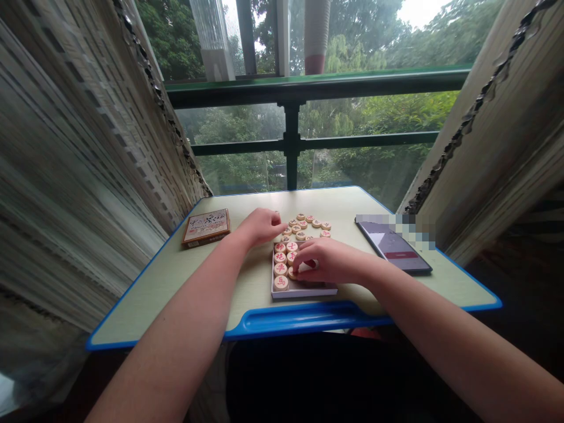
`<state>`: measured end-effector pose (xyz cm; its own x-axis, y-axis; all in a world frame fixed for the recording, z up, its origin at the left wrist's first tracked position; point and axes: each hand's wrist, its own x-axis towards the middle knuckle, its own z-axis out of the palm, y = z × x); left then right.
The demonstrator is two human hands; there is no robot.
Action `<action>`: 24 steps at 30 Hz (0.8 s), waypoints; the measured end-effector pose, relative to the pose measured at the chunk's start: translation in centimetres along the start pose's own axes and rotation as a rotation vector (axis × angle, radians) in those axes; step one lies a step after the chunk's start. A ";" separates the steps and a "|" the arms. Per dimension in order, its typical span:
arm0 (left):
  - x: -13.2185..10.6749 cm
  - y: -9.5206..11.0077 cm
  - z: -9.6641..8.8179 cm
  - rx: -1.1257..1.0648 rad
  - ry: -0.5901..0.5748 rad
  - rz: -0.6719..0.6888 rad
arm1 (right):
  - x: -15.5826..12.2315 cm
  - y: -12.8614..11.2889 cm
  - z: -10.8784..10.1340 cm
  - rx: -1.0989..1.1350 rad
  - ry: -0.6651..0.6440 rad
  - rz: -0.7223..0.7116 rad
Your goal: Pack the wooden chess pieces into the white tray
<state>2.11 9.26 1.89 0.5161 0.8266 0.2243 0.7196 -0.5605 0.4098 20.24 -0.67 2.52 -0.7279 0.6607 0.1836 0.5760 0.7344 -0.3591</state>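
My right hand (324,258) reaches into a shallow white box (304,292), its thumb and fingers closed on a round Chinese chess piece (292,272) in the second column. To its left stands a column of pieces with red characters, among them a front piece (281,283). My left hand (263,225) is beyond the box's far left corner, with curled fingers and its thumb beside a loose piece (287,231). Whether it holds anything is hidden. More loose pieces (298,232) lie on the table behind the box; my right hand covers part of the box's inside.
A brown lidded box (206,227) with writing lies at the table's left. On the right is a dark tablet (392,244). The pale table (198,311) has a blue edge and a blue front groove (304,317). Curtains and a green window railing (317,88) stand around it.
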 end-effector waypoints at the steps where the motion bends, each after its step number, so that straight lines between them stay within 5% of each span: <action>1: 0.0 0.0 0.0 0.003 -0.001 0.000 | 0.0 0.0 0.0 -0.002 0.003 -0.001; 13: 0.0 -0.2 0.1 0.005 0.003 0.011 | -0.1 0.0 -0.3 0.059 0.010 0.102; 20: 0.0 -0.3 0.2 -0.015 -0.021 -0.005 | 0.9 4.5 0.4 -0.147 0.533 0.349; 24: 0.1 -0.6 0.5 -0.020 -0.038 -0.005 | 1.7 7.2 1.1 -0.226 0.382 0.390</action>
<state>1.95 9.72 1.23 0.5304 0.8264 0.1888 0.7130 -0.5554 0.4281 22.71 5.56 -0.75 -0.2847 0.8669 0.4092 0.8697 0.4132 -0.2702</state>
